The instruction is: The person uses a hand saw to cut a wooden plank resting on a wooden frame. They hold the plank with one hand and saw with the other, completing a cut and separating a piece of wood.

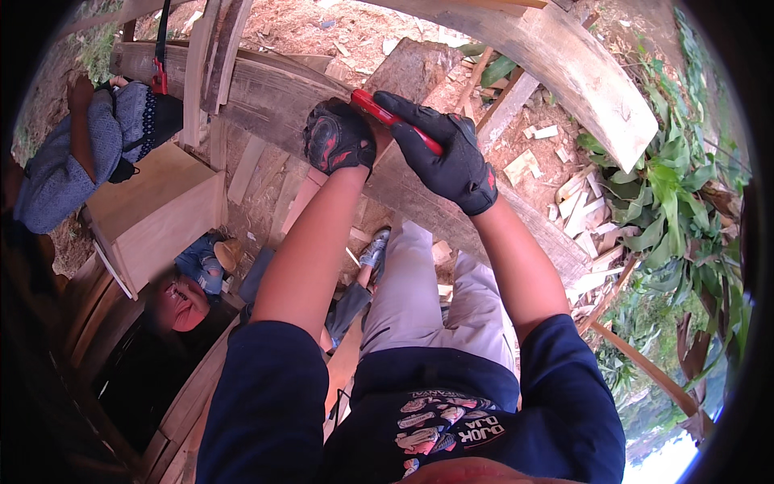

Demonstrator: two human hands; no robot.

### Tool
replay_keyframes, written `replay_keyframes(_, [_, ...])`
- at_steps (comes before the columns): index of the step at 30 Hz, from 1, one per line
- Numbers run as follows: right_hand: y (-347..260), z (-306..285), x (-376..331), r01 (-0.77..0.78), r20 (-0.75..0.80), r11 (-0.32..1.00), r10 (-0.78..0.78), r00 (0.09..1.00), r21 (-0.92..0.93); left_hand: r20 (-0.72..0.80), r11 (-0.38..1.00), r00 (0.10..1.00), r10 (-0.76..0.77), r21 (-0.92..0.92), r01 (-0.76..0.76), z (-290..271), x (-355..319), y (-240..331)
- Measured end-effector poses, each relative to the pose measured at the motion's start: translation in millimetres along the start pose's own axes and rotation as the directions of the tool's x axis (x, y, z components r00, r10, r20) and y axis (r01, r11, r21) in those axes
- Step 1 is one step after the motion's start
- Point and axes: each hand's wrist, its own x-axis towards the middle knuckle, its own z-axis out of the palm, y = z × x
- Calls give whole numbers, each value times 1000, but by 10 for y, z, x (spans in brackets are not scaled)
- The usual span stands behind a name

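Both my hands wear black work gloves with red marks and are over a long weathered wooden beam (pixel 270 101) that crosses in front of me. My right hand (pixel 442 149) grips a slim red bar-shaped tool (pixel 375 106), its fingers lying along the top; the tool's exact kind is unclear. Just left of the tool, my left hand (pixel 340 137) is closed in a fist over the beam. Whatever its fingers hold, if anything, is hidden. A rough wood block (pixel 411 66) lies beyond the hands.
A curved plank (pixel 592 77) arches at the upper right, near green leaves (pixel 669 189). Wood offcuts (pixel 582 202) litter the ground. At left are a plywood box (pixel 153 202), a person in a grey-blue top (pixel 68 173) and another person in a pinkish-red top (pixel 189 306).
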Motion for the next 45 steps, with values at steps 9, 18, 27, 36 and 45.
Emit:
replay_keyframes(9, [-74,-679,-1309,-161,41,972,170,985,-169,-1,968,968,-250,-11,250,-376,-53,82])
replay_keyframes(18, [-218,-700,-567,-234,52,966,241,969,-111,26,956,957,-289,-39,290,-321,-51,243])
replay_keyframes(27, [-289,-1209,-1540,-135,122,933,185,975,-332,-34,975,975,-220,8,220,-208,-61,135])
replay_keyframes(36, [-275,-476,-207,-161,76,978,172,982,-133,-1,980,981,-196,-28,195,-253,-54,254])
replay_keyframes(45, [-487,-940,-1298,-152,94,929,195,976,-338,-3,968,968,-249,6,249,-122,-86,167])
